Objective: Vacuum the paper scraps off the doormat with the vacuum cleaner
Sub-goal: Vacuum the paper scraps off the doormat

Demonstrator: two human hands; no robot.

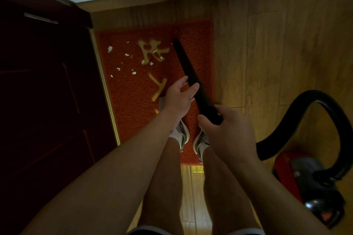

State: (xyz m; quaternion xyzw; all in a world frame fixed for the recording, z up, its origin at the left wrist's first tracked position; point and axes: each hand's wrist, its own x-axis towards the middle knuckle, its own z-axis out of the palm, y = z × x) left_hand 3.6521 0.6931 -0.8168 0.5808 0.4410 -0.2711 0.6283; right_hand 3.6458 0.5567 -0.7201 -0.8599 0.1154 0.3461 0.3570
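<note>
A red doormat (133, 89) with yellow characters lies on the wooden floor by a dark door. Several white paper scraps (122, 63) are scattered over its far left part. A long black vacuum nozzle (186, 63) points away from me, its tip over the mat near the far yellow character. My left hand (178, 97) holds the middle of the nozzle, thumb on top and fingers beneath. My right hand (229, 129) grips the nozzle's near end. My feet in white shoes stand on the mat's near part.
The black ribbed hose (328, 120) loops to the right down to the red and grey vacuum body (305, 181) on the wooden floor (277, 53). A dark door (47, 91) fills the left. A white wall with a wooden skirting runs along the far side.
</note>
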